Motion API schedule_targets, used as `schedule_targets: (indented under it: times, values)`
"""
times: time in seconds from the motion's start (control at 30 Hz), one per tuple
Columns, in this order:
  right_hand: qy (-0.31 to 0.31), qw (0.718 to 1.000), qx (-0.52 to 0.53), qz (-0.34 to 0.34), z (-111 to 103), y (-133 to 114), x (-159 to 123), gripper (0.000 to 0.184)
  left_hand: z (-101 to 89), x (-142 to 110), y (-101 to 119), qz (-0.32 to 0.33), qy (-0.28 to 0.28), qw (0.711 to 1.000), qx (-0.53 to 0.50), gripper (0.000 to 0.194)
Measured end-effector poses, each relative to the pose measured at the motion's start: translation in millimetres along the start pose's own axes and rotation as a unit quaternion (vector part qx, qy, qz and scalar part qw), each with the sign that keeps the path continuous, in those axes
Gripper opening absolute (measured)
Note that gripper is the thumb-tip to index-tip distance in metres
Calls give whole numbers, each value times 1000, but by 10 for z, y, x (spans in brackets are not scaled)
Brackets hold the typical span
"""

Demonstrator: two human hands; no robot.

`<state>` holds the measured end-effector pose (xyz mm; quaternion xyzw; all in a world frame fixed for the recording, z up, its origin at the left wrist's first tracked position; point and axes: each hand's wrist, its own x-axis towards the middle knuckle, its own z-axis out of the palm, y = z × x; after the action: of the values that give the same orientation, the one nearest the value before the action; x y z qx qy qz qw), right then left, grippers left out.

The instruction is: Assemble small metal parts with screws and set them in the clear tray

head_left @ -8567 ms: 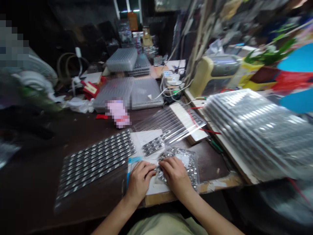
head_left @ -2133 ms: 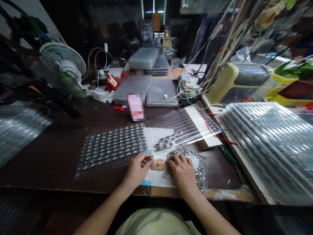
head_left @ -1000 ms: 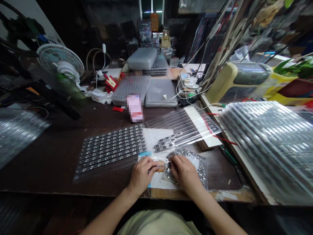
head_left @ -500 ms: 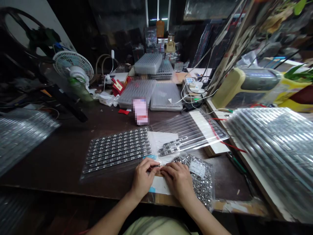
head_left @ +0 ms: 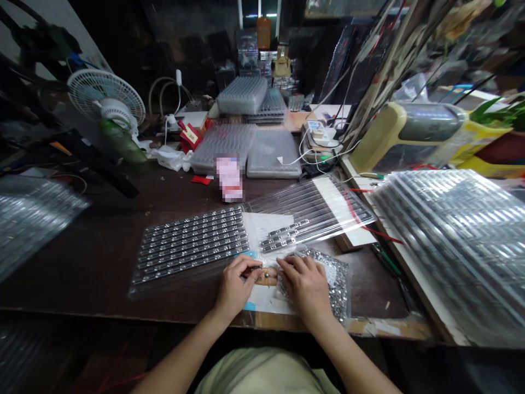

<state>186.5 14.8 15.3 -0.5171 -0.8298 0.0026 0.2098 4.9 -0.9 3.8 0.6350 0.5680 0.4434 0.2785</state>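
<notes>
My left hand [head_left: 235,287] pinches a small metal part between thumb and fingertips, just left of a tan pad [head_left: 267,277] lying on white paper [head_left: 262,299]. My right hand [head_left: 305,287] rests with curled fingers beside that pad, over the edge of a clear bag of small silver parts [head_left: 338,287]. Behind my hands, a clear plastic sheet holds rows of metal parts [head_left: 191,244]. Clear plastic tubes [head_left: 315,210] lie to the right of that sheet, with several metal-filled strips [head_left: 284,236] along their near side.
Large stacks of clear packed strips [head_left: 447,246] fill the right of the dark workbench [head_left: 82,257]. Behind stand plastic trays [head_left: 223,148], a chargers-and-cables cluster [head_left: 322,145], and a white desk fan [head_left: 105,93]. Another clear pack [head_left: 33,221] lies at left.
My hands have moved apart, with my right hand shifting right and uncovering the tan pad. The bag sits farther back under my right hand, and the whole view has shifted slightly.
</notes>
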Motion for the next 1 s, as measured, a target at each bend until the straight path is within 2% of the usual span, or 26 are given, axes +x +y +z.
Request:
schedule_targets:
  times: [0.13, 0.27, 0.4, 0.57, 0.67, 0.8, 1.0]
  values:
    - [-22, 998, -49, -13, -47, 107, -25, 21, 12, -3, -3, -11, -3, 1000, -4, 12]
    - [-35, 997, -71, -21, -22, 90, -59, 3, -2, 13, 4, -29, -2, 999, -17, 11]
    - [-17, 996, -83, -21, 19, 59, -87, 12, -28, 78, 45, -43, 4, 999, -21, 12]
    - [-6, 995, -95, -19, 54, 65, -80, 15, 58, 108, 136, 21, -33, 999, 32, 10]
    - [20, 997, -68, -14, 66, 80, -81, 17, 149, 63, 158, 62, -61, 993, 76, 10]
    - [50, 998, -28, -8, 83, 105, -109, 23, 214, 18, 133, 79, -70, 989, 100, 12]
    - [39, 998, 50, -16, 119, 149, -153, 21, 227, 20, 82, 79, -76, 989, 99, 10]
